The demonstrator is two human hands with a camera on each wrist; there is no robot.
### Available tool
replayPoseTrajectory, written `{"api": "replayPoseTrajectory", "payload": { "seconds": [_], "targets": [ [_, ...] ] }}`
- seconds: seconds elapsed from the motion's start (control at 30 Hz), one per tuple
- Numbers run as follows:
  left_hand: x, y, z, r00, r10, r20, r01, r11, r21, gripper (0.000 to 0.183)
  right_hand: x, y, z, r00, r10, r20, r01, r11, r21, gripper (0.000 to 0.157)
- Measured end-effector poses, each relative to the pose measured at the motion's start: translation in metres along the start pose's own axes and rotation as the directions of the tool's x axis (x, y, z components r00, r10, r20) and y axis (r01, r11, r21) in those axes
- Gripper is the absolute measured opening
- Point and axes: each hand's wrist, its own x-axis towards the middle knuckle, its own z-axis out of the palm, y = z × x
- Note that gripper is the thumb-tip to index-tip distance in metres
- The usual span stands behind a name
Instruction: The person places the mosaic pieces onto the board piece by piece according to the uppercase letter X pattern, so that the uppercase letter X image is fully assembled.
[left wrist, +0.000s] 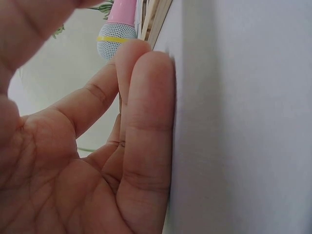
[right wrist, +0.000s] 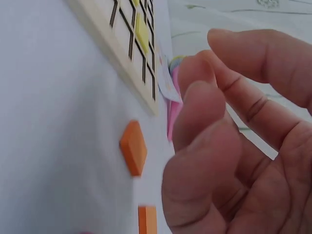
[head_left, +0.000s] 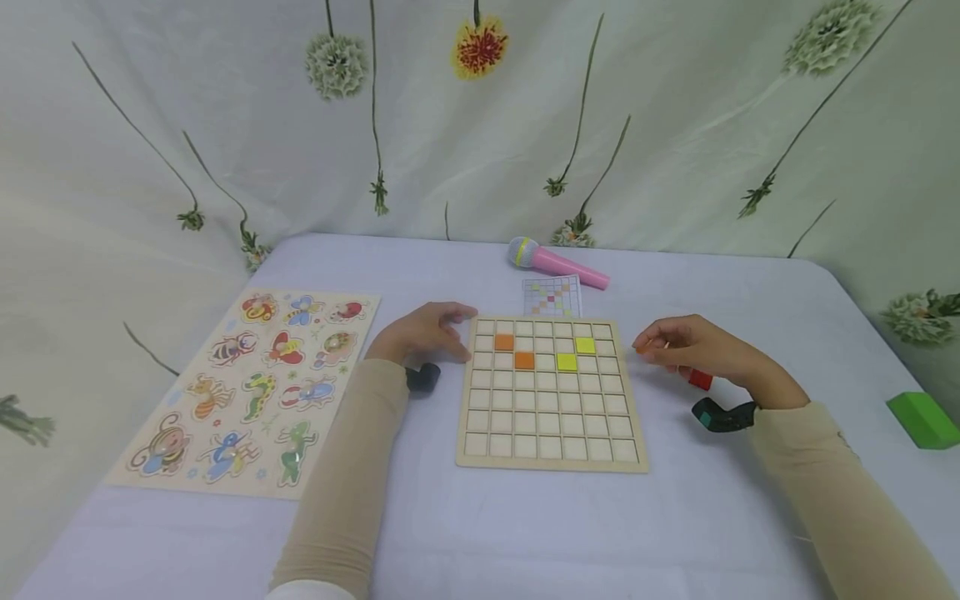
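Note:
A wooden grid board (head_left: 551, 465) lies flat in the middle of the table in the head view. Two orange tiles (head_left: 504, 342) and two yellow tiles (head_left: 567, 362) sit in its squares. My left hand (head_left: 423, 333) rests at the board's left edge, thumb and forefinger spread along it. To the right of the board, my right hand (head_left: 693, 350) hovers over loose pieces with its fingers loosely bent. The right wrist view shows an orange tile (right wrist: 134, 148) and another orange piece (right wrist: 147, 220) lying by the fingers, none between them. Red blocks (head_left: 701, 379) lie partly hidden beneath this hand.
Behind the board lie a printed pattern card (head_left: 552, 296) and a pink toy microphone (head_left: 562, 262). An insect puzzle board (head_left: 247, 392) fills the table's left side, partly beneath the left forearm. A green block (head_left: 922, 421) stands at the far right.

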Motion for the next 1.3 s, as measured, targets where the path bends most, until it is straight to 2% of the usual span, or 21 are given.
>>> {"api": "replayPoseTrajectory", "payload": {
  "seconds": [0.17,0.47,0.63,0.77,0.93,1.03,1.3],
  "targets": [
    [-0.001,0.0,0.0,1.0,0.002,-0.001,-0.002,1.0,0.003,0.084,-0.013,0.014,-0.013,0.999,0.032,-0.007,-0.032,0.999,-0.002,0.03],
    [-0.002,0.001,0.0,1.0,-0.018,-0.002,0.018,1.0,0.005,0.084,-0.035,0.035,-0.032,0.995,0.086,-0.051,-0.092,0.987,-0.13,0.032],
    [-0.001,0.001,-0.001,1.0,-0.024,-0.003,0.024,1.0,0.008,0.084,-0.042,0.043,-0.036,0.993,0.103,-0.056,-0.109,0.984,-0.137,0.034],
    [0.0,0.001,0.0,1.0,-0.029,-0.002,0.029,1.0,-0.002,0.084,-0.042,0.055,-0.036,0.996,0.077,-0.039,-0.081,0.99,-0.118,0.035],
    [0.002,-0.001,0.0,0.999,-0.032,0.001,0.032,0.999,-0.005,0.084,-0.041,0.068,-0.034,0.999,-0.034,-0.027,0.031,0.992,-0.12,0.035],
    [0.002,-0.001,0.0,1.0,-0.024,0.003,0.024,1.0,0.0,0.085,-0.039,0.071,-0.032,0.997,-0.071,-0.019,0.068,0.99,-0.121,0.034],
    [0.001,0.001,0.0,1.0,-0.029,-0.001,0.029,1.0,0.007,0.084,-0.039,0.064,-0.031,1.0,-0.006,-0.018,0.003,0.988,-0.153,0.032]
  ]
}}
